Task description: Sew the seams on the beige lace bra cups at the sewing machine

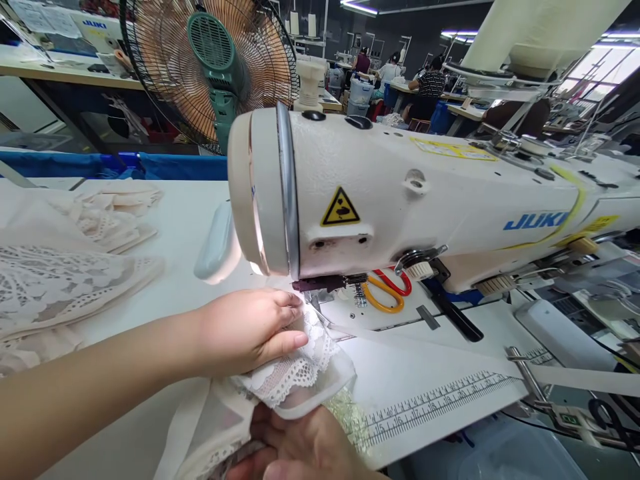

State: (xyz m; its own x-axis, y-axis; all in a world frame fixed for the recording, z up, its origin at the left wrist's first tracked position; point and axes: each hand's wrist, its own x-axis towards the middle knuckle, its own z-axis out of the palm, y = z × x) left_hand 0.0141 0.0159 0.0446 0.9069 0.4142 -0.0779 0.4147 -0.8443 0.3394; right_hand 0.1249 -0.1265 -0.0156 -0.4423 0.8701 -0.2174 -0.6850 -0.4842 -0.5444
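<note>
My left hand (250, 330) lies on a piece of cream lace fabric (295, 377), fingers curled and pinching it right by the presser foot (313, 297) of a white JUKI sewing machine (400, 193). My right hand (295, 450) is at the bottom edge, under the fabric, holding its lower fold; its fingers are mostly hidden. The fabric runs from the needle area down toward me over the white table (175, 220).
A heap of lace pieces (60, 273) lies at the left. Scissors with red and yellow handles (385, 290) rest behind the needle. A printed ruler (440, 397) is on the table. A fan (210, 67) stands behind. Other people work at far tables.
</note>
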